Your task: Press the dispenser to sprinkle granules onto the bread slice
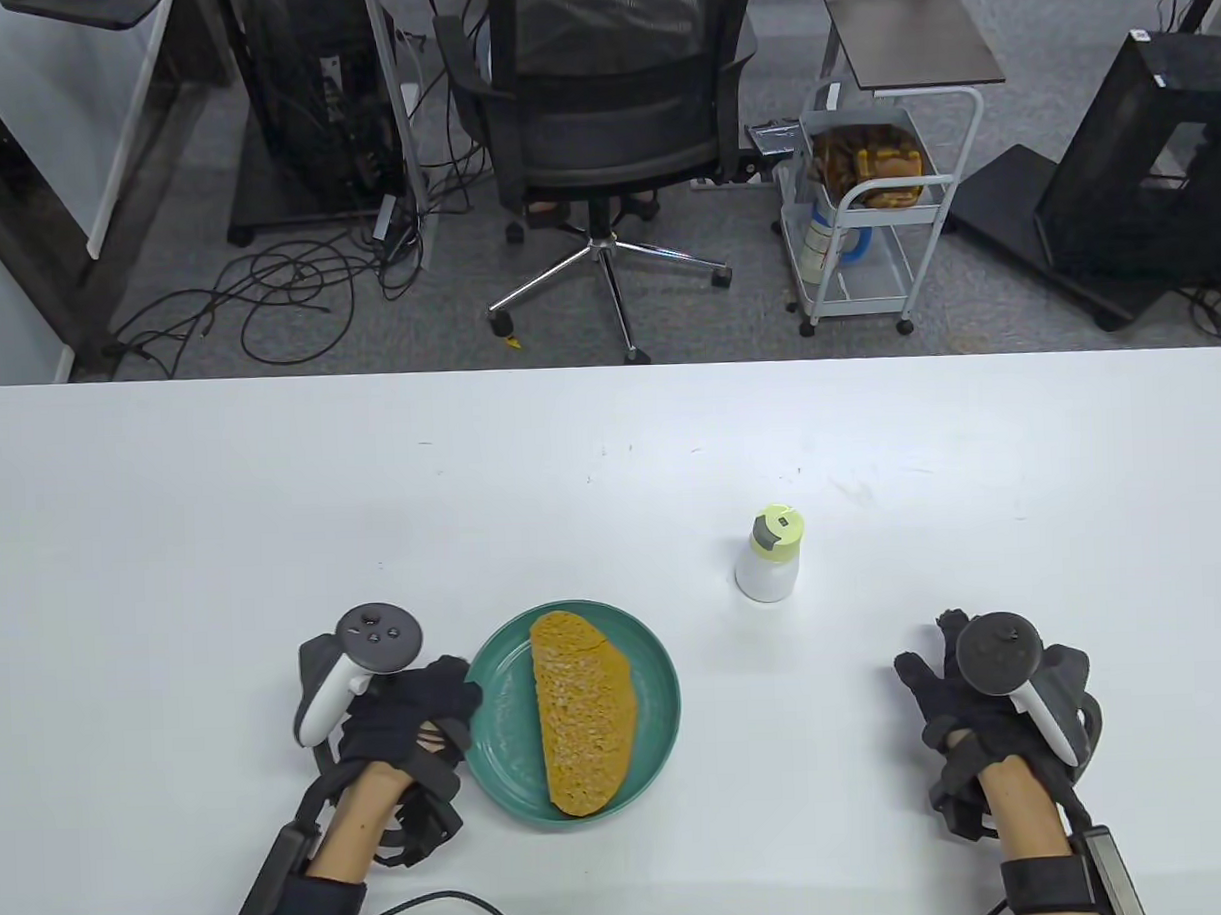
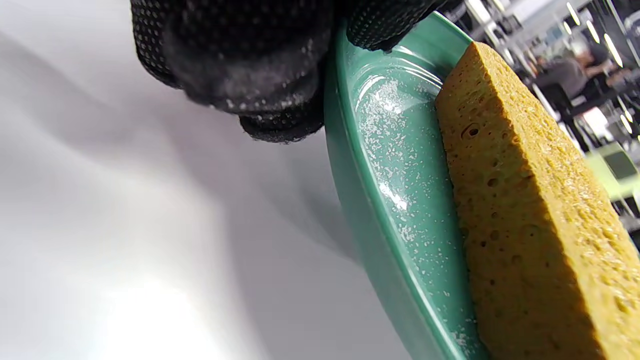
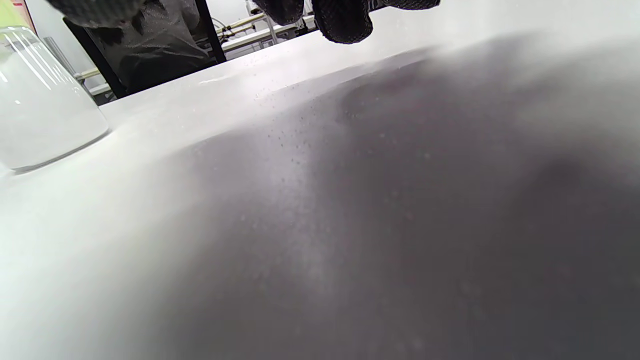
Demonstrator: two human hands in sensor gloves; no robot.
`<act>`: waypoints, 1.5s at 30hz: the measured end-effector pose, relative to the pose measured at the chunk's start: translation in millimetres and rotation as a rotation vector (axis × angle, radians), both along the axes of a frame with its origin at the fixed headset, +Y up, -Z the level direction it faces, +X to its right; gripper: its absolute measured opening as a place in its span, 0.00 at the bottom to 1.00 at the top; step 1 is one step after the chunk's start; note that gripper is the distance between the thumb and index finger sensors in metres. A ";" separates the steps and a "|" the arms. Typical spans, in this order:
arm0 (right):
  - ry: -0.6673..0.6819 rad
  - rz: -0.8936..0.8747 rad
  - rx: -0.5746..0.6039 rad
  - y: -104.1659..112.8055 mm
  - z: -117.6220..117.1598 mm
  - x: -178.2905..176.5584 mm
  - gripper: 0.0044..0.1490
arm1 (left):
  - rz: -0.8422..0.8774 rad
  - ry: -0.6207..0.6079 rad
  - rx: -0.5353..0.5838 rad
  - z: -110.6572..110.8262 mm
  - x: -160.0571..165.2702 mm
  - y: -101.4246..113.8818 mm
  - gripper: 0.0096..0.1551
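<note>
Table view – left hand: our left hand [image 1: 399,715] lies on the table [image 1: 611,457] with its fingertips against the near-left rim of the green plate [image 1: 501,751], most likely to keep the plate from sliding; whether the fingers close over the rim we cannot tell here.
Table view – bread slice: the bread slice [image 1: 582,724] lies lengthwise on the plate just right of that hand, its top face open to whatever falls from above.
Table view – right hand: our right hand [image 1: 979,705] rests on the table holding nothing, fingers loosely curled.
Table view – dispenser: the dispenser [image 1: 771,553] stands upright ahead and to the left of the right hand, well apart from it — untouched, and on the side of the hand that we judge will lift it.
Left wrist view: gloved fingertips [image 2: 280,75] sit at the plate's rim [image 2: 350,165], one just over its edge; white granules already speckle the plate beside the slice [image 2: 540,225].
Right wrist view: the fingertips [image 3: 345,20] hang above the bare table — spread, touching nothing; the dispenser's clear base [image 3: 45,115] stands off to the left.
</note>
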State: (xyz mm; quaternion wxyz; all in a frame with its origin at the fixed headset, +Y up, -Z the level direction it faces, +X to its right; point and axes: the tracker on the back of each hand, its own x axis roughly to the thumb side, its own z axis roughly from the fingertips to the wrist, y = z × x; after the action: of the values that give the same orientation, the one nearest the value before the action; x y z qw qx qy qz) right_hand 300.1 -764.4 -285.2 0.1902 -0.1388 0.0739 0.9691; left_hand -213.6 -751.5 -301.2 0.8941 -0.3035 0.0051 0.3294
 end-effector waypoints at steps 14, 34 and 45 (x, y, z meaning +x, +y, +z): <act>0.045 -0.074 -0.009 -8.9 2.4 -5.9 0.48 | -0.178 -0.140 -0.012 -18.0 101.0 -21.9 0.27; 0.011 -0.397 0.129 5.0 -108.8 -100.4 0.70 | -0.218 0.091 0.317 37.2 -32.7 17.7 0.40; -0.090 -0.618 0.438 -10.0 -111.9 -80.9 0.44 | -0.254 0.036 0.274 31.5 -27.9 4.3 0.40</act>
State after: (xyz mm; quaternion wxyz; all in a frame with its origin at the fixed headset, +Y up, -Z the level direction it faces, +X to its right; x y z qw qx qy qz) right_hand 219.2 -774.3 -397.1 0.5019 -0.1082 -0.1049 0.8517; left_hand -241.4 -747.1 -269.6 0.9613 -0.1696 0.0144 0.2168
